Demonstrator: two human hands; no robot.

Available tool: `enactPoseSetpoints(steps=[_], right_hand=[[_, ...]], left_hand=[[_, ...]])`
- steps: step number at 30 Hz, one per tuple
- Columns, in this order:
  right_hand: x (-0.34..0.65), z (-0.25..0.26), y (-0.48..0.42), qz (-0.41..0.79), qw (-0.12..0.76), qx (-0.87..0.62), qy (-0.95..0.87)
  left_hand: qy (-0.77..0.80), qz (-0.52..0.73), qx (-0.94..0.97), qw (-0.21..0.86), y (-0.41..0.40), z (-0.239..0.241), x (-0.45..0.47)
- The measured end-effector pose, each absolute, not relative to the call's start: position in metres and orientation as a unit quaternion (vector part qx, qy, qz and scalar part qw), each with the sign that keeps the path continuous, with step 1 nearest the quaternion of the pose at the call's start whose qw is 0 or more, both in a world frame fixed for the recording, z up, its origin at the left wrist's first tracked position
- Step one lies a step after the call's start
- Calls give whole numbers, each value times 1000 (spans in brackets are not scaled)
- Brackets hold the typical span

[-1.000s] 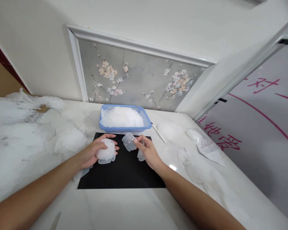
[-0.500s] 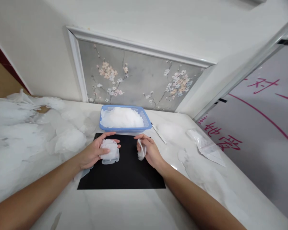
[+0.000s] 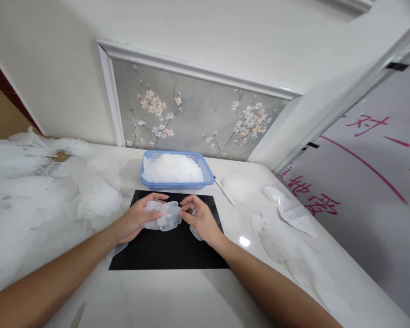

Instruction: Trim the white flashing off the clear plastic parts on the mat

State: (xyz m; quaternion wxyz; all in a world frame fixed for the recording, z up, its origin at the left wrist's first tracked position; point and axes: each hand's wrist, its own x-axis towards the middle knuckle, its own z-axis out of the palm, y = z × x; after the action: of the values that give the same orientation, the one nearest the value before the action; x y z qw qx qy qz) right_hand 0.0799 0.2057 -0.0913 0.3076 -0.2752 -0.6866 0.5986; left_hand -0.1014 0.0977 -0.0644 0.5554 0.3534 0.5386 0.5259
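Note:
My left hand (image 3: 134, 222) is closed on several thin, translucent white pieces with wavy edges (image 3: 170, 216), its thumb pressing on top of them. They overlap above a black mat (image 3: 171, 255). At their right edge, my right hand (image 3: 204, 222) pinches the outermost piece between thumb and finger. Another translucent piece (image 3: 195, 233) is tucked under the right hand's curled fingers. Partly covered by my left wrist, one more such sheet (image 3: 120, 248) lies at the mat's left side.
Behind the mat stands a blue basket (image 3: 177, 186) heaped with white pieces (image 3: 179, 167). A slim white tool (image 3: 224, 191) lies to its right. Large piles of translucent sheets (image 3: 30, 205) cover the left, more sheets (image 3: 290, 250) the right, near a clear plastic bag (image 3: 292, 212).
My right hand has moved left to meet the pieces in my left hand and now pinches one. The held pieces have shifted right and spread out. The view has turned slightly.

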Motion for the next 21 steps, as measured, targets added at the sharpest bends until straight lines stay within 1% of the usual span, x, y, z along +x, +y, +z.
enactPoseSetpoints(steps=[3,8,15,21], right_hand=[[85,-91,213,623,325,-281,-654],[88,-92,216,649,318,-273,-635],[89,-92,217,645,311,-275,-642],[90,-88,217,617,309,-288,-664]], left_hand=[[563,522,337,546,98,-61,-99],[583,509,340,535,98,-58,-95],[592,510,333,527,100,-60,-96],[572,518,337,540,99,-64,-99]])
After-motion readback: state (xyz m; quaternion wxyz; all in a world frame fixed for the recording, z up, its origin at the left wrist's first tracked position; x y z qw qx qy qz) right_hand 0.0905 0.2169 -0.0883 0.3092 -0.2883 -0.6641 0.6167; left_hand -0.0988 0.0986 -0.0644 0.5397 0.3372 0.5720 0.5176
